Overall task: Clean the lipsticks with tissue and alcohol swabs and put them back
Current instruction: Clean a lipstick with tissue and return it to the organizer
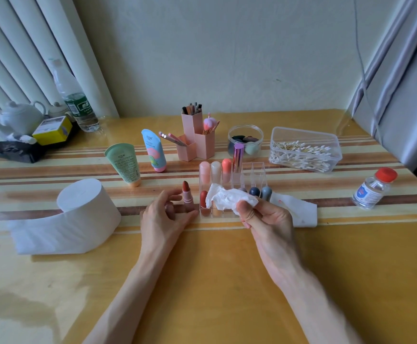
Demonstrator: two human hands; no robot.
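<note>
Head camera looks down at near table (202, 281)

On the worktop (202, 281) the lipstick rack (257, 175) stands at the centre, with an uncapped lipstick (187, 197) upright just left of it, a flat tissue (299, 212) just right of it, and the crumpled tissue (229, 198) in the right hand (264, 219) before it. The tissue roll (83, 207) lies well to the left and the alcohol bottle (374, 188) well to the right. Behind the rack are two tubes (125, 165), the brush holders (197, 142), a jar (245, 140) and the swab box (304, 150), left to right.

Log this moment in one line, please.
left hand: at uncapped lipstick, grip unclear | right hand: pinching crumpled tissue | lipstick: upright beside organizer
</note>
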